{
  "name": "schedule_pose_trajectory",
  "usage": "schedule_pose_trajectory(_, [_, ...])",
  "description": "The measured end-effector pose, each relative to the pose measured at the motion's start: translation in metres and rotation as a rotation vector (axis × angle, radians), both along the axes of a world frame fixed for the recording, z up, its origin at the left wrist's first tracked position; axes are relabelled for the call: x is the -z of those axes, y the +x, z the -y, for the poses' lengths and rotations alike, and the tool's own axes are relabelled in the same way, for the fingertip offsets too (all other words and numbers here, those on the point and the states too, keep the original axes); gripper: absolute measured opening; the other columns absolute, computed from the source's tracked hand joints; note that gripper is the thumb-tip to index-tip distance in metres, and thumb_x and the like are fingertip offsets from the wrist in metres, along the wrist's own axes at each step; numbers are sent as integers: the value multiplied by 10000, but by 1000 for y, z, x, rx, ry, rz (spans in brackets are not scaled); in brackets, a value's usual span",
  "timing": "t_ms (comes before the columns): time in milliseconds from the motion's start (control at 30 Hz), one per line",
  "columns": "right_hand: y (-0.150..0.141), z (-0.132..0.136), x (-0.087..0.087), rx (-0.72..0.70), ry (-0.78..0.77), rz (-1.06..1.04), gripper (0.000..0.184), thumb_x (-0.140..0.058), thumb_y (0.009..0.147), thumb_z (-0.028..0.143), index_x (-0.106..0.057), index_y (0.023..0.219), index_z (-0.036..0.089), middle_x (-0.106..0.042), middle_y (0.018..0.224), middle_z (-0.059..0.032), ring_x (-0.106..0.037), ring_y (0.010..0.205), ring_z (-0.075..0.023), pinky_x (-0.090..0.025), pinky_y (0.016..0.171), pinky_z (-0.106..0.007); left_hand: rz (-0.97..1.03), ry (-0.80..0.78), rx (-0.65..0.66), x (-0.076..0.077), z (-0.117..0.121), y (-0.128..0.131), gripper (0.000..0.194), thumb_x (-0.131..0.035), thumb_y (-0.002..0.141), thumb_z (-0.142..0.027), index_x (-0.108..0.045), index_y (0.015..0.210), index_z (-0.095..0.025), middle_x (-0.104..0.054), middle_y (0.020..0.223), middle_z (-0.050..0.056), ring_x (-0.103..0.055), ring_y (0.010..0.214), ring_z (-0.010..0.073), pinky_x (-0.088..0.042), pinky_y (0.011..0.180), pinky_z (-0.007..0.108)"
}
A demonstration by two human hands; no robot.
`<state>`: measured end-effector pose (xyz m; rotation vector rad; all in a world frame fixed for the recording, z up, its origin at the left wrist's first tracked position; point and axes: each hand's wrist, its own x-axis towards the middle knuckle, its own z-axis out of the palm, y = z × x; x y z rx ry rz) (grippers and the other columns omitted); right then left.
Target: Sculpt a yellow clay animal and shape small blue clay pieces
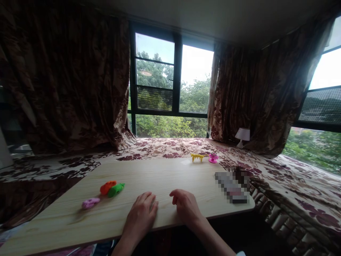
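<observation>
My left hand (142, 212) rests palm down near the front edge of the wooden table (160, 174), its fingers lying flat and a little bent. To its right, my right hand (187, 207) lies on the tabletop with the fingers curled in; I see nothing held in it. Left of my left hand sit a green toy (116, 190) and an orange toy (107, 187), touching each other. A small pink-purple toy (91, 203) lies nearer the left front. At the far edge stand a yellow animal-like toy (197, 157) with several legs and a magenta spool-shaped toy (212, 158).
A dark-edged flat object (239, 200), mostly pixelated, lies at the table's right end. Behind the table spreads a flowered cloth (170, 144) on a window ledge. A small white lamp (242, 135) stands there, with patterned curtains (234, 92) beside the windows.
</observation>
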<state>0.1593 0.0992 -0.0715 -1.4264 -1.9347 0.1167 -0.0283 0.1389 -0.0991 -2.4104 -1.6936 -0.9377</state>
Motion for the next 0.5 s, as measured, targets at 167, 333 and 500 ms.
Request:
schedule_pose_trajectory(167, [-17,-25,2,76,-13,87,148,-500,865,213,-639,915,199,-669,895,-41,-597,891,-184,-420,832,-335,-7,3,7,0,-1,0,335,-405,853,-364,-632,1034,-198,-608,1141,72,-510,1098,210,-382,971,347])
schedule_pose_trajectory(333, [3,-43,-2,106,-40,138,197,-526,888,318,-612,976,164,-607,1069,-57,-553,1013,-200,-404,909,-434,-7,21,11,-1,0,0,326,-406,851,-360,-634,1021,-201,-612,1122,71,-518,1088,214,-389,965,348])
schedule_pose_trajectory(500, [24,-12,3,98,-14,145,286,-471,842,158,-615,1085,201,-565,1212,-83,-417,1217,-236,-238,1051,-424,-1,29,5,-1,0,0,318,-410,849,-353,-637,1012,-203,-617,1113,66,-519,1089,210,-392,966,339])
